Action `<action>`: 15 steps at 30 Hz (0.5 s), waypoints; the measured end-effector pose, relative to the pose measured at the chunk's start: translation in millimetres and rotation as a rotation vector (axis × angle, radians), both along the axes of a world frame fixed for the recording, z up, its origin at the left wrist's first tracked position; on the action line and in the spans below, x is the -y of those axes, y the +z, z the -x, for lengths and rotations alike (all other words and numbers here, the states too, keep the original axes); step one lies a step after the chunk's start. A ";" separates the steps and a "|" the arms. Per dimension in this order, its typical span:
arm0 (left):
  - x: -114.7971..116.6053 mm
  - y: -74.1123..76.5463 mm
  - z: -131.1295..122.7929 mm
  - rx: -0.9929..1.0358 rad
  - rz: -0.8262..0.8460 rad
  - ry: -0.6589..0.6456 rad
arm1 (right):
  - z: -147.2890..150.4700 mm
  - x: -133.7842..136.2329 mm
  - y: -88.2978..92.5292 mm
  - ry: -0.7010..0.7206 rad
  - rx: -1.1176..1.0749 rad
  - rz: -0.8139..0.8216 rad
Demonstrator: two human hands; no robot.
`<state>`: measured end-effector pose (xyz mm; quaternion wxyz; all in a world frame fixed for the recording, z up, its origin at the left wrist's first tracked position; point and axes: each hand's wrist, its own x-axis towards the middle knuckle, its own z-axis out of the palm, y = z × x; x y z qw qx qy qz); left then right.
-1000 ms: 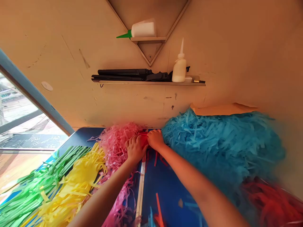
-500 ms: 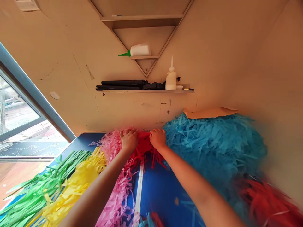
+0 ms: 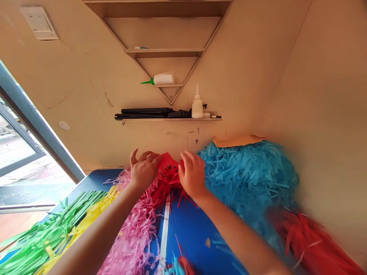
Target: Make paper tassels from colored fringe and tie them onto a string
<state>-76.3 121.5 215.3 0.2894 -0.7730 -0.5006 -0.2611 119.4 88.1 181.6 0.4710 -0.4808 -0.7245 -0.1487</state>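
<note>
I see 2 hands flanking a clump of red paper fringe (image 3: 168,172) at the far end of the blue table (image 3: 195,229), between the pink fringe (image 3: 134,236) and the blue heap (image 3: 249,179). The left hand (image 3: 143,170) is spread, fingertips on the clump. The right hand (image 3: 192,175), fingers loosely extended and blurred, rests against its other side.

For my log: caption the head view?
Left hand and right hand flank a red fringe bunch between a pink pile and a blue pile.

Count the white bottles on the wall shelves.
2: the green-nozzled bottle lying on the small triangular shelf, and the upright bottle on the long shelf; others may be hidden.
</note>
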 end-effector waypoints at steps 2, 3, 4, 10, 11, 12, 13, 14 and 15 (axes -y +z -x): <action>21.5 -1.8 3.1 0.004 -0.059 -0.045 | 13.9 44.5 -22.4 0.243 -0.085 -0.111; 32.7 -4.7 4.3 0.011 -0.069 -0.070 | 23.9 62.8 -36.4 0.367 -0.086 -0.057; 44.2 -8.8 5.3 0.023 -0.073 -0.094 | 35.1 76.9 -50.8 0.391 -0.135 0.037; 112.3 -49.6 19.3 0.130 -0.097 -0.150 | 91.5 77.6 -102.9 0.399 -0.076 0.264; 122.2 -58.1 23.8 0.143 -0.103 -0.146 | 94.8 71.9 -104.5 0.465 -0.050 0.282; 131.0 -66.7 28.5 0.154 -0.108 -0.137 | 96.0 66.9 -104.6 0.527 -0.051 0.313; 138.6 -75.4 33.0 0.165 -0.111 -0.124 | 95.3 62.9 -104.0 0.569 -0.083 0.353; 144.8 -84.0 36.7 0.174 -0.108 -0.110 | 92.6 59.9 -103.0 0.584 -0.134 0.398; 149.6 -92.4 39.2 0.180 -0.099 -0.098 | 87.9 58.0 -102.1 0.576 -0.208 0.448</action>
